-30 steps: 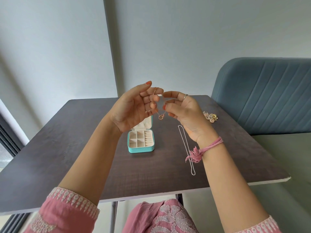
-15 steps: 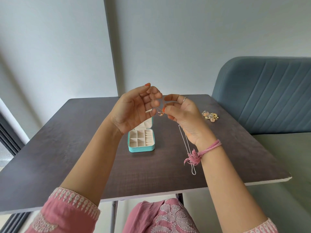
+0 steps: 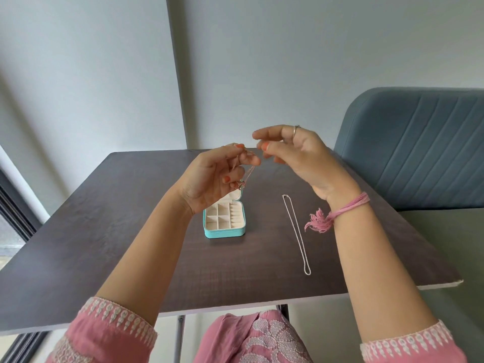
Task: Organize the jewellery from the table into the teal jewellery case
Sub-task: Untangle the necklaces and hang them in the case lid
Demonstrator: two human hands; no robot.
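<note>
Dark tabletop. Teal jewellery case open at centre, silver chain lying right of it. Left hand pinches a thin rose-gold chain (pendant dangling above case). Right hand fingers loosely parted, holding nothing.

Dark brown wood-grain tabletop with a pale edge chipped at the near right corner, carried on a thin metal leg seen beneath the front edge. To the right, just beside the table, a blue-grey upholstered chair back with slanting stitched channels and a rounded upper corner, above a pale grey-green seat cushion. Behind, a plain light grey wall with a slightly darker vertical band running down to the table's far edge. At far left, a dark window frame set beside a white strip of wall. In the foreground, pink fabric with white embroidered flowers below the table's edge.
</note>
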